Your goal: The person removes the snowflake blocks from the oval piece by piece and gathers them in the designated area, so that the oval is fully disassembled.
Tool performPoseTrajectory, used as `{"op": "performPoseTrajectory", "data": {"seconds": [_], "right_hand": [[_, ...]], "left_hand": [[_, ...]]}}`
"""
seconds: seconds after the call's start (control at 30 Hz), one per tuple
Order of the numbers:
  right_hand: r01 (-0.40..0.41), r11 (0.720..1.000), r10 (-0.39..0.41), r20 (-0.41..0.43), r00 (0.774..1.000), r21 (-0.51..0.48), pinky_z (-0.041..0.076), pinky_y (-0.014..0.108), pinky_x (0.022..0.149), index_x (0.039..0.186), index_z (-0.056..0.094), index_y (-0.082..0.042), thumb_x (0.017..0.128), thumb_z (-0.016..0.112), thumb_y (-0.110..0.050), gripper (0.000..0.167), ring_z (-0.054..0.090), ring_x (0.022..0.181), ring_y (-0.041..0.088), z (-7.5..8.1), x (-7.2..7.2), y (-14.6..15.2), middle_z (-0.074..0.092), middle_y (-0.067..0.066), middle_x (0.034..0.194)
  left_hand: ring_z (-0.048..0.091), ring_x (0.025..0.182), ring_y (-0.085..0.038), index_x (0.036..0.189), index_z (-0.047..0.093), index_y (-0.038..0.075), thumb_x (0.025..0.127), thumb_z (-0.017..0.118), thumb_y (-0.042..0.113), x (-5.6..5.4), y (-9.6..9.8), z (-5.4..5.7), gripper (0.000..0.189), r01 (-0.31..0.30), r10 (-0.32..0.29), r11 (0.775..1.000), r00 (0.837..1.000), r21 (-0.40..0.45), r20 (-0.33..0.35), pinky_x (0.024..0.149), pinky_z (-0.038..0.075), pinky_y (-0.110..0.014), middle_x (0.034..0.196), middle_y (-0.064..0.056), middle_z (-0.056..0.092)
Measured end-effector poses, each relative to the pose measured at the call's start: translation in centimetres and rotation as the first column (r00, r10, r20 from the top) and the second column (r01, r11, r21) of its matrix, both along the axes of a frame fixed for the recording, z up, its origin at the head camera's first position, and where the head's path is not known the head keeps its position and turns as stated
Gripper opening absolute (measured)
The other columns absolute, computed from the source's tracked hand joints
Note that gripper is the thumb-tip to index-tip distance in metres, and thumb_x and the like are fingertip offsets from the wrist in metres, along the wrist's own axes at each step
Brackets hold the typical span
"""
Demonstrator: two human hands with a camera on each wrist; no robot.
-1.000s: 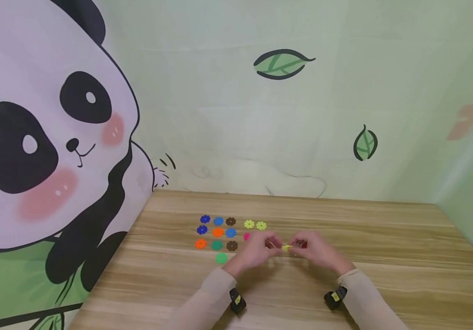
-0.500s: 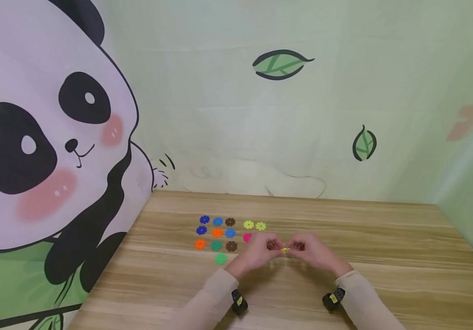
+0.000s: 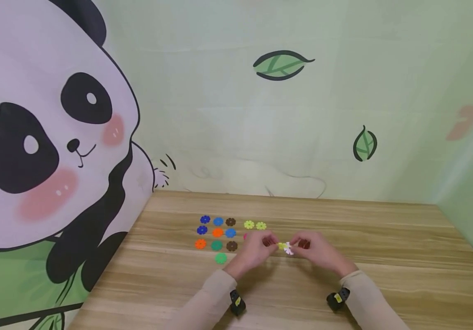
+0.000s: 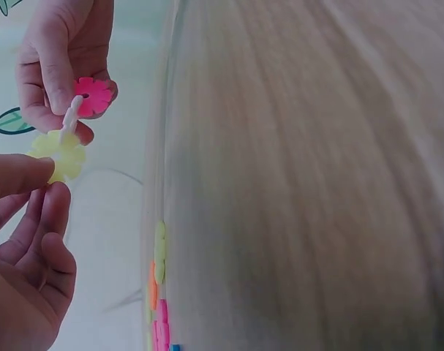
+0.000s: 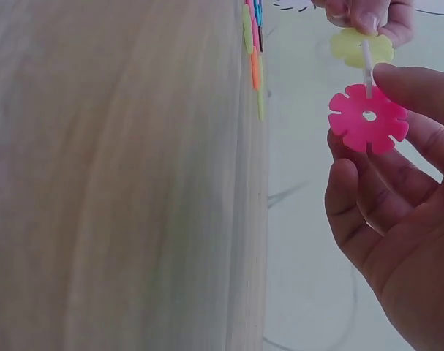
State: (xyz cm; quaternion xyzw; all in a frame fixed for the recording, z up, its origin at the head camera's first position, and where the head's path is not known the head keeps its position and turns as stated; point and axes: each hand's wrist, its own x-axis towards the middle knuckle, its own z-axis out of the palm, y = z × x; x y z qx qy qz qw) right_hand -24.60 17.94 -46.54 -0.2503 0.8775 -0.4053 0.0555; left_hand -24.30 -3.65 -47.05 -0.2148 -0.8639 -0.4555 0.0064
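Observation:
In the head view my left hand (image 3: 254, 251) and right hand (image 3: 316, 250) meet just above the table. The left thumb and fingers pinch a yellow notched, flower-shaped plastic disc (image 4: 66, 155). A white notched disc (image 3: 288, 251) stands edge-on to the wrist cameras, between the yellow one and a pink disc (image 5: 353, 135). In the right wrist view the three look joined in a row, slots into edges. My right thumb and fingers hold the white and pink end; the exact grip is partly hidden. In the head view the pink disc is hidden by the right hand.
Several loose flower discs lie on the wooden table (image 3: 385, 233) left of the hands: orange (image 3: 200, 244), brown (image 3: 231, 246), light green (image 3: 221, 258), blue (image 3: 230, 233) and yellow (image 3: 249, 224). A printed cloth wall (image 3: 228, 114) borders the table behind.
The right hand has shifted slightly right, and the white disc now shows its face between the hands in the head view. The loose discs stay where they were.

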Motion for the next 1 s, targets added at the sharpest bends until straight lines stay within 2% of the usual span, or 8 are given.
{"op": "performPoseTrajectory", "data": {"seconds": [0.27,0.43,0.53,0.77,1.0], "right_hand": [[-0.005,1.000,0.004,-0.046,0.999,-0.007,0.049,0.029,0.071,0.099,0.068,-0.014,0.089,0.066,-0.020,0.011,0.057,0.081,0.013,-0.09,-0.18,0.16,0.063,-0.005,0.089],[-0.013,1.000,0.012,-0.063,0.998,-0.022,0.049,0.029,0.072,0.090,0.068,-0.015,0.089,0.066,-0.019,0.004,0.058,0.081,0.013,0.07,-0.16,-0.04,0.064,-0.006,0.086],[-0.017,1.000,0.015,-0.071,0.997,-0.021,0.049,0.028,0.071,0.086,0.067,-0.013,0.088,0.067,-0.019,0.007,0.058,0.079,0.013,0.20,-0.09,-0.12,0.063,-0.007,0.084],[-0.062,0.998,0.061,-0.064,0.996,-0.026,0.049,0.029,0.073,0.088,0.069,-0.011,0.089,0.066,-0.017,0.007,0.057,0.081,0.012,0.71,0.14,-0.50,0.063,-0.008,0.084],[-0.054,0.998,0.053,-0.058,0.997,-0.020,0.049,0.028,0.070,0.089,0.069,-0.013,0.089,0.067,-0.017,0.005,0.057,0.079,0.013,0.76,0.10,-0.47,0.064,-0.008,0.084]], "left_hand": [[0.058,0.072,-0.003,0.087,0.069,0.009,0.084,0.069,0.006,0.00,0.05,-0.07,0.004,-0.022,0.023,1.000,0.999,0.020,-0.037,0.067,0.049,-0.018,0.078,0.007,0.065],[0.057,0.075,-0.003,0.088,0.067,0.010,0.085,0.068,0.008,0.06,-0.01,0.13,0.004,0.012,-0.012,1.000,0.999,-0.003,-0.030,0.070,0.049,-0.020,0.080,0.009,0.063],[0.056,0.077,-0.004,0.086,0.066,0.013,0.084,0.069,0.008,0.05,0.03,0.17,0.006,0.034,-0.035,0.999,0.999,-0.030,-0.036,0.072,0.048,-0.021,0.081,0.010,0.061],[0.054,0.080,-0.004,0.085,0.067,0.015,0.084,0.071,0.010,0.05,0.48,0.29,0.006,0.070,-0.072,0.995,0.997,-0.074,-0.030,0.074,0.046,-0.023,0.082,0.011,0.060],[0.053,0.070,-0.005,0.082,0.066,0.014,0.084,0.071,0.008,0.27,0.68,0.48,0.008,0.041,-0.040,0.998,0.999,-0.048,0.021,0.056,0.046,-0.020,0.082,0.008,0.062]]}}
